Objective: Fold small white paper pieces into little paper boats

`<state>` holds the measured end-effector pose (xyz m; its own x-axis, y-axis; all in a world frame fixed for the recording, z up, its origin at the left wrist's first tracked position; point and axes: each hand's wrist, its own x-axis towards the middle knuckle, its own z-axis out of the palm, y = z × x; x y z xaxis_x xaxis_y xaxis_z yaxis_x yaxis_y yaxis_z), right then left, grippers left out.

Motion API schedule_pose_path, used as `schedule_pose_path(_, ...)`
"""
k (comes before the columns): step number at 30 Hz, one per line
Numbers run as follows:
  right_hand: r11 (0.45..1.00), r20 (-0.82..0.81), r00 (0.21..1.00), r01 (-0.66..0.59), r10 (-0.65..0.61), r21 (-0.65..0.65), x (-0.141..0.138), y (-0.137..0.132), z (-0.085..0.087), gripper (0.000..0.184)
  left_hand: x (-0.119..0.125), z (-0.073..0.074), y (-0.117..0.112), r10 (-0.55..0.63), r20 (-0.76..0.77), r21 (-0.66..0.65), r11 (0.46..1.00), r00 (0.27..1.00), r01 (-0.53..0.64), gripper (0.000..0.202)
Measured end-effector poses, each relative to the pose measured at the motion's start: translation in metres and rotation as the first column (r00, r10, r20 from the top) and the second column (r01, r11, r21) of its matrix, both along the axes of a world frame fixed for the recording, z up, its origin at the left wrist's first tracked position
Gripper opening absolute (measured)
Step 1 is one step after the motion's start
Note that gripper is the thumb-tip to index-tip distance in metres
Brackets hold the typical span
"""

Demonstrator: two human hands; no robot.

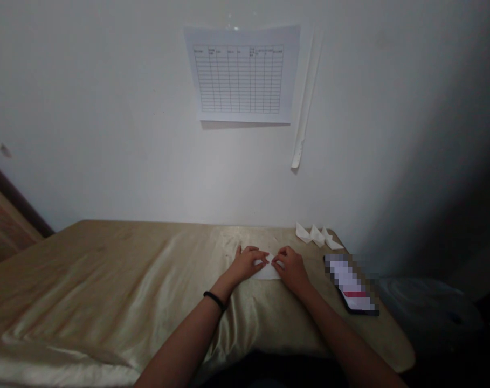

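A small white folded paper [269, 271] lies on the tan satin cloth [127, 280] that covers the table. My left hand [248, 263], with a dark band on its wrist, pinches the paper's left side with curled fingers. My right hand [292, 267] pinches the right side the same way. The fingertips of both hands nearly meet over the paper's upper middle. Most of the paper is hidden under the hands.
Folded white paper shapes [317, 235] sit at the far right of the table by the wall. A phone [352, 284] lies to the right of my right hand. A printed table sheet [241, 75] hangs on the white wall.
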<state>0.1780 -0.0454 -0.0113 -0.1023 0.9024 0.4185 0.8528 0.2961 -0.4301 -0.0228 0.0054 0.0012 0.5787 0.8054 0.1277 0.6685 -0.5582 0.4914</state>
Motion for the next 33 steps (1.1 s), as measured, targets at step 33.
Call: schedule_pose_path(33, 0.990, -0.194, 0.975, -0.127, 0.111, -0.069, 0.050, 0.005, -0.004, 0.014, 0.003, 0.009, -0.018, -0.007, -0.095, 0.128, 0.992, 0.995, 0.019, 0.033)
